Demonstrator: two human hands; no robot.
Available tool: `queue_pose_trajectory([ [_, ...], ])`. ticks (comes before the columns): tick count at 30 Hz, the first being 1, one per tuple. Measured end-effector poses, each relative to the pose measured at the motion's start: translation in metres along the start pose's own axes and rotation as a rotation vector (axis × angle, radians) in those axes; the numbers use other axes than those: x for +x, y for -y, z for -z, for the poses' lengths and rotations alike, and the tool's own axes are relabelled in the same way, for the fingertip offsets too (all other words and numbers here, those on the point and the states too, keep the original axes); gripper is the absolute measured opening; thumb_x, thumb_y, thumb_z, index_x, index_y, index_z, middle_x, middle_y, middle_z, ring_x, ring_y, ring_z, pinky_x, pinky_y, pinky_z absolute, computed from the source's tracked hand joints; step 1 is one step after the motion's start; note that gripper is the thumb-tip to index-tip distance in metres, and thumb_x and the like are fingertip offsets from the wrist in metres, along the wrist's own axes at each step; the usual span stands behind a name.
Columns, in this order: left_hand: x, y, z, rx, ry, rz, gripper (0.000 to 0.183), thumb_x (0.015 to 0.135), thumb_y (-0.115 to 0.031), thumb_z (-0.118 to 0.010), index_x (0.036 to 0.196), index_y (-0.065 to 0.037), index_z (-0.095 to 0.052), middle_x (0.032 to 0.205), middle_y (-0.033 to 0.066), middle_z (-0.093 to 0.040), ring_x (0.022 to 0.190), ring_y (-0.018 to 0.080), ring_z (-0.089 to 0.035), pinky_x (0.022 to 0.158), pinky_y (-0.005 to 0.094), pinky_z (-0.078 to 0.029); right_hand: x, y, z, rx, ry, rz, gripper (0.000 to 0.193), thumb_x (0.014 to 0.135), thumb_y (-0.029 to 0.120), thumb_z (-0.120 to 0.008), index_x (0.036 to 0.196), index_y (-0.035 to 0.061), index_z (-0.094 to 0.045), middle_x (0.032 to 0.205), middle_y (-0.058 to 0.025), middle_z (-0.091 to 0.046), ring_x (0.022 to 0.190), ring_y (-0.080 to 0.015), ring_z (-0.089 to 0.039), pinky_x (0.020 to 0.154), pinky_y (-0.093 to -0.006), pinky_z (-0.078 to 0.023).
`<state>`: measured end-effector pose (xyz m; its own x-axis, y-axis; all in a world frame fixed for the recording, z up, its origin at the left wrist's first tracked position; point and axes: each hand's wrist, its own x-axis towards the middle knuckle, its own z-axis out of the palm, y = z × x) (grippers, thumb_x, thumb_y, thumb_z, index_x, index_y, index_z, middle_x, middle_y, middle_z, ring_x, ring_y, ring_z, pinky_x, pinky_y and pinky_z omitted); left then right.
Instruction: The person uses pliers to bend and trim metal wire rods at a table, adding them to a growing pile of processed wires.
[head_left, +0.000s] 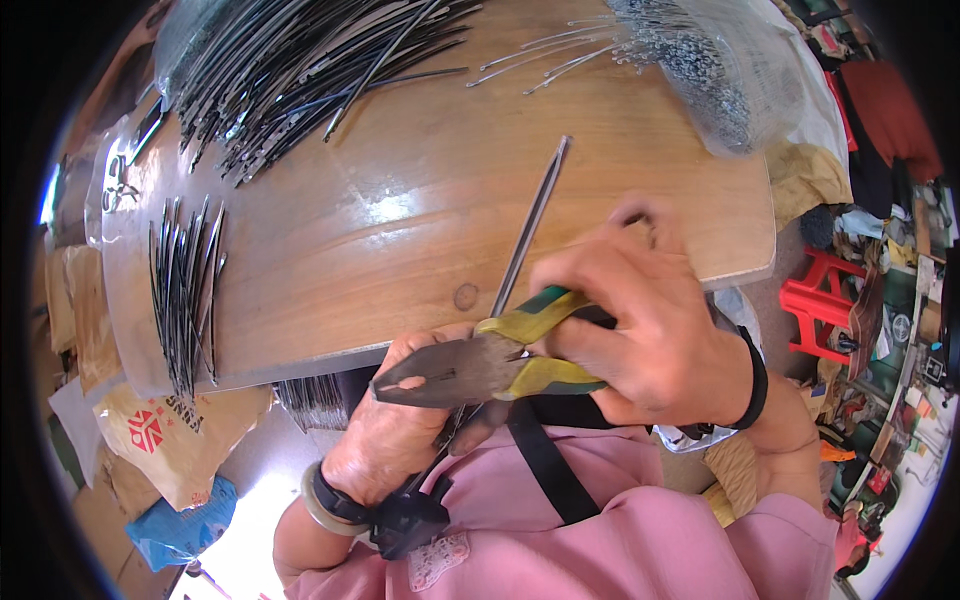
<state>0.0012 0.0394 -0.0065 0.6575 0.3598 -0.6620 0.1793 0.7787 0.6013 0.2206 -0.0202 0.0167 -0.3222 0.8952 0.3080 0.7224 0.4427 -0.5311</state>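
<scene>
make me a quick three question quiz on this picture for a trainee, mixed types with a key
1. Multiple choice: what does the right hand hold?
A) a hammer
B) pliers
C) scissors

2. True or false: the large pile of dark strips lies on the left part of the wooden tabletop, as seen in the picture.

3. Fill in the missing colour: the pliers' handles are yellow and ____.

Key: 1. B; 2. True; 3. green
</scene>
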Motion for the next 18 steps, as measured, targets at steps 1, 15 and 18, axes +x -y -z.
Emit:
queue_pose_trajectory([
  [1,-0.001,0.005,-0.002,-0.148,-0.015,0.000,0.020,0.087,-0.008,-0.065,0.105,0.000,-0.062,0.075,0.0041,-0.061,0.058,0.0118,-0.050,0.054,0.0254,-0.039,0.000,-0.001,0.003,-0.039,-0.043,0.004,0.020,0.059,0.009,-0.069,0.078,0.0055,-0.063,0.098,-0.0119,-0.057,0.084,-0.0281,-0.056,0.082,-0.0469,-0.035],
  [15,-0.007,0.010,-0.026,0.004,-0.237,-0.519,0.006,0.090,0.004,-0.061,0.095,0.000,-0.059,0.067,-0.0024,-0.055,0.057,0.0015,-0.043,0.051,0.0169,-0.034,-0.034,0.002,0.010,0.299,0.205,-0.299,0.033,0.063,0.012,-0.080,0.088,-0.0041,-0.065,0.113,-0.0171,-0.057,0.089,-0.0325,-0.060,0.075,-0.0390,-0.049],
  [18,-0.005,0.017,-0.023,0.058,-0.279,-0.533,0.007,0.091,0.002,-0.062,0.097,0.000,-0.060,0.067,-0.0033,-0.054,0.057,0.0018,-0.043,0.051,0.0174,-0.034,-0.033,0.007,0.003,0.181,0.262,-0.219,0.033,0.069,0.015,-0.073,0.091,-0.0052,-0.060,0.107,-0.0201,-0.056,0.086,-0.0336,-0.060,0.075,-0.0396,-0.051],
])
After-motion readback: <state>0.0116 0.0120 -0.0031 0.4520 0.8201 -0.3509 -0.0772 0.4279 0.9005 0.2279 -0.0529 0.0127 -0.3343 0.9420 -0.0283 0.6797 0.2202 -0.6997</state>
